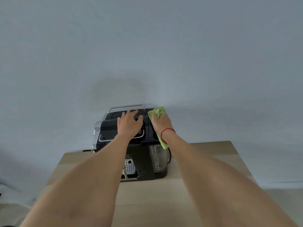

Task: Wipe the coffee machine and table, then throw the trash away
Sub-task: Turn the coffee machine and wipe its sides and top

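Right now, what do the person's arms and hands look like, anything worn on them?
Both forearms are bare, with no sleeves in view. The right hand has a thin red string bracelet looped around its wrist. The left hand shows no glove, watch or bracelet, and no rings can be made out on either hand.
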Demonstrator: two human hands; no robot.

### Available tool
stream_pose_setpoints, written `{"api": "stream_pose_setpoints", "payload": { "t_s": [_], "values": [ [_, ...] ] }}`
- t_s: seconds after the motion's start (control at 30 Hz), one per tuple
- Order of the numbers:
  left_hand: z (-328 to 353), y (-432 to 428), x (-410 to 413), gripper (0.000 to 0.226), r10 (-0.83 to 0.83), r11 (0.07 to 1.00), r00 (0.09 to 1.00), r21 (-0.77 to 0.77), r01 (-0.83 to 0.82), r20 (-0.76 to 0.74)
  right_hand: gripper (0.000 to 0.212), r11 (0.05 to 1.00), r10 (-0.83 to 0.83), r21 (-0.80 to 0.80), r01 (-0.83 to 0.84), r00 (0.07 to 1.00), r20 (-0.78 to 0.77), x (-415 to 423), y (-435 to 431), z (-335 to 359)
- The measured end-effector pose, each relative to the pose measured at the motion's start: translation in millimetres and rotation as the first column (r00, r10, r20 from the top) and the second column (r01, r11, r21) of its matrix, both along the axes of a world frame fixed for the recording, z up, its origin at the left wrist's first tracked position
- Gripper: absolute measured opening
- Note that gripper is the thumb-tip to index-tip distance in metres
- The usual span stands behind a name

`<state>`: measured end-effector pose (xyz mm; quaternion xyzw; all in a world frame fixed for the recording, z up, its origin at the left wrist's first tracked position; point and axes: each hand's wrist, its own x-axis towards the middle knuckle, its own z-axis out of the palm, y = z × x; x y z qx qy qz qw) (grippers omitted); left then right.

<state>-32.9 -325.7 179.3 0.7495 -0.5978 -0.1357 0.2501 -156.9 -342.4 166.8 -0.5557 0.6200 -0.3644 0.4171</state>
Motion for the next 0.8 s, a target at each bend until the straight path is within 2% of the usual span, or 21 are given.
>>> {"api": "stream_pose_setpoints", "payload": {
  "t_s": [0.07, 0.13, 0.43, 0.6, 0.73, 0.77, 0.8],
  "values": [
    [-6.0, -2.6, 0.5, 0.053, -0.091, 0.987, 0.983, 0.148, 0.067, 0.162, 0.044, 0.998, 0.024, -0.051, -0.03, 0.994, -0.105, 0.3, -2.4, -4.5],
    [-5.1, -3.2, -1.2, 0.055, -0.124, 0.982, 0.969, 0.167, 0.089, 0.213, 0.045, 0.997, 0.038, -0.065, -0.049, 0.987, -0.159, -0.2, -10.2, -9.2],
    [-9.8, -6.9, -4.2, 0.048, -0.091, 0.99, 0.976, 0.126, 0.066, 0.196, 0.044, 0.991, 0.07, -0.086, -0.097, 0.958, -0.277, 3.7, -35.2, -6.3],
    [-9.4, -6.2, -5.6, 0.046, -0.078, 0.993, 0.98, 0.103, 0.059, 0.185, 0.039, 0.96, -0.015, -0.274, -0.059, 0.965, -0.262, 4.0, 2.0, -21.8],
    [-1.3, 0.3, 3.2, 0.041, -0.002, 0.992, 0.998, -0.124, -0.007, -0.065, 0.032, 0.932, -0.018, -0.353, -0.077, 0.966, -0.257, 2.7, 14.4, -24.4],
    [0.8, 2.7, 11.7, 0.041, 0.024, 0.988, 0.997, -0.153, -0.035, -0.072, 0.033, 0.938, -0.009, -0.337, -0.081, 0.967, -0.256, 2.3, 13.2, -22.3],
    [2.2, 5.4, 22.9, 0.043, 0.04, 0.989, 0.999, -0.145, -0.041, -0.012, 0.031, 0.943, -0.01, -0.326, -0.071, 0.97, -0.242, 1.9, 9.9, -21.7]
  ]
}}
